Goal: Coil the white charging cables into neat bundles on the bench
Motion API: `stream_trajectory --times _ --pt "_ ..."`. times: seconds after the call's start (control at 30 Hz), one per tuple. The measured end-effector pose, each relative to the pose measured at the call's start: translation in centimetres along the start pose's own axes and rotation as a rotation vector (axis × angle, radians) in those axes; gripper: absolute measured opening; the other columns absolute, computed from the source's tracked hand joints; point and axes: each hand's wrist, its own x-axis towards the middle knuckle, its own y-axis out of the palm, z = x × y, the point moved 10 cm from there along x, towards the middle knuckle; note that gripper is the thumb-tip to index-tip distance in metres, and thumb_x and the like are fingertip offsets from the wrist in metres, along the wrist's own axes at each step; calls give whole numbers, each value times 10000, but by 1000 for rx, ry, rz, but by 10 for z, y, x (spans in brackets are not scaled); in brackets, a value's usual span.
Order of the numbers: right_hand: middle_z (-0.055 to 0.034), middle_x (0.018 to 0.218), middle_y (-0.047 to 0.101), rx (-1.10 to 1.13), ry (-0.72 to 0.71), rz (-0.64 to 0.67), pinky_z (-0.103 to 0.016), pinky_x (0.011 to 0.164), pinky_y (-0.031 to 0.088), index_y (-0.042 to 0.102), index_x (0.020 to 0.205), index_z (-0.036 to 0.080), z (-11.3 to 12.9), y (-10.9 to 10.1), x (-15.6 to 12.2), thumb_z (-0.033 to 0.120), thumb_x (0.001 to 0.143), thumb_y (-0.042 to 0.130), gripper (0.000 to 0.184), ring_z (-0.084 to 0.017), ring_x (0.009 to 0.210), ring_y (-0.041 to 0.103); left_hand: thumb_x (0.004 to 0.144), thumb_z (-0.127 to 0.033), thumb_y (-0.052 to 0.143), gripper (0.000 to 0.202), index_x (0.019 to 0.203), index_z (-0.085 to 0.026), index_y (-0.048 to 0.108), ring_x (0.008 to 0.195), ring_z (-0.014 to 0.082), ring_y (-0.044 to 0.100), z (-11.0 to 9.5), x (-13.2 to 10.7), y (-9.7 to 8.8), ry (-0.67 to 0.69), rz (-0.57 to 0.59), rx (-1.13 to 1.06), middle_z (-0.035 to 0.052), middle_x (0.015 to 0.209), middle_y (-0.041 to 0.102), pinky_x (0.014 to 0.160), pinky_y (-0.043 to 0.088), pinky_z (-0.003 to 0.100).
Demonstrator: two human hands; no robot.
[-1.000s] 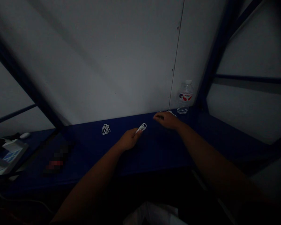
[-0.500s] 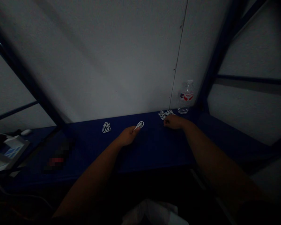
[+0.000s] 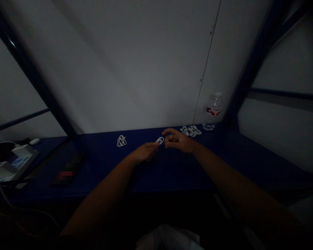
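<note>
My left hand (image 3: 144,152) rests on the dark blue table (image 3: 172,170) and pinches a small coiled white cable (image 3: 159,140) at its fingertips. Just right of that coil my right hand (image 3: 177,140) has its fingers curled and its fingertips close to it; whether they touch it I cannot tell. A second coiled white cable (image 3: 121,141) lies to the left near the wall. At the back right, beside a water bottle, sits a loose pile of white cables (image 3: 191,130).
A clear water bottle (image 3: 213,111) with a red label stands in the back right corner against the white wall. A dark flat object (image 3: 66,172) lies on the left of the table. Boxes and a white mouse (image 3: 34,141) sit at far left.
My right hand has come away from the cable pile at the back right and moved left to the coil in my left hand. The view has shifted slightly.
</note>
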Motion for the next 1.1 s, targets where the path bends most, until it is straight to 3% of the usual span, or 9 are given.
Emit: stream_trajectory --times 0.07,0.13,0.27,0.37,0.53,0.67,0.83,1.1 --pt "2 839 652 0 -35 -77 -291 759 490 588 1171 231 4 0 2 332 773 722 432 -133 784 625 855 -669 455 486 870 -186 502 470 81 292 0 0 1 21 10 50 -59 597 349 442 277 218" --pt "-15 875 675 -35 -57 -152 -306 788 495 667 1034 218 5 -3 3 345 782 706 285 -142 813 638 849 -687 447 516 883 -178 524 472 84 312 2 1 4 33 30 119 -49 599 379 439 280 220" --pt "-34 870 705 -92 -78 -167 -323 789 506 698 898 196 5 0 5 358 797 678 192 -164 833 654 860 -700 402 561 932 -162 541 464 83 330 5 0 21 60 183 186 -52 594 383 434 284 216" --pt "-39 868 718 -136 -47 -135 -329 796 513 707 922 192 0 9 8 368 800 673 216 -173 838 666 866 -682 414 544 932 -159 549 463 77 339 1 0 29 98 240 248 -48 605 404 438 281 213" --pt "-52 898 721 -252 -34 -134 -338 803 523 705 956 193 -4 18 10 374 834 638 229 -177 846 669 878 -673 392 552 830 -156 580 470 84 367 -9 0 28 145 178 368 -26 588 434 447 274 223" --pt "-69 1085 677 -474 -231 -109 -404 940 474 689 1068 236 25 21 2 349 864 617 244 -201 1040 621 878 -678 388 555 787 -160 567 458 85 375 -10 -3 23 112 153 349 -20 579 454 450 283 228" --pt "-54 1373 523 -793 -390 36 -504 1038 381 590 1269 343 46 33 -12 394 720 780 583 -275 1246 489 868 -697 390 565 770 -167 562 437 89 354 -13 -9 21 76 161 289 -26 544 421 422 272 229" --pt "-66 1261 607 -896 -395 76 -480 1001 403 615 1229 293 37 39 -10 354 742 737 505 -268 1162 543 855 -706 409 553 738 -174 501 446 80 346 -17 -12 23 90 212 235 -33 566 400 415 292 217"
